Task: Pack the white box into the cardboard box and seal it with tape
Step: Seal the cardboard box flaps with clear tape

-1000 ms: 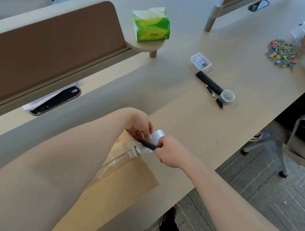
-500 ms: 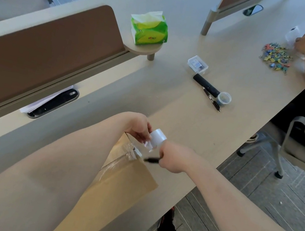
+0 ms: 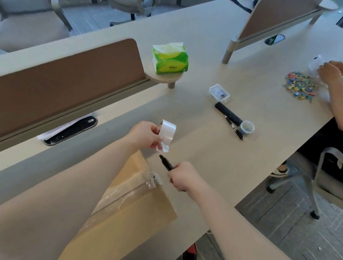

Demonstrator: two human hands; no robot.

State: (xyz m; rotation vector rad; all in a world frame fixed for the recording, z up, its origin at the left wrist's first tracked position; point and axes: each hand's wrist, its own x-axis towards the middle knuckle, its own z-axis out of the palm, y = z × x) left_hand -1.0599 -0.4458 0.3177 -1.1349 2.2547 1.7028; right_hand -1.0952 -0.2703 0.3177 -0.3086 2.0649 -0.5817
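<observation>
View from the head camera during the sealing step. The cardboard box (image 3: 128, 218) lies closed on the worktop (image 3: 196, 152), partly under my left forearm, with a strip of clear tape (image 3: 130, 191) laid along its top seam. The white box is not visible; I judge it to be inside. My left hand (image 3: 145, 135) is clamped on the tape roll (image 3: 166, 134), fingers curled round it, and lifts it clear of the box, so that its loose tab hangs free and touches nothing. My right hand (image 3: 183, 176) is closed round a black pen-shaped tool (image 3: 166, 163), which I take to be a cutter. Its tip points up toward the roll, just beyond the strip's crumpled far end. Roll and strip are apart, so I judge the length to be severed and only the pressing-down to be left. The box's right corner sits close to the worktop's near edge, leaving little margin there. On the left the brown divider panel (image 3: 56, 79) bounds the space. Bare surface lies ahead of the hands, short of the remote control (image 3: 227, 116) and small round container (image 3: 247, 127), which gives room to set roll and tool down.
</observation>
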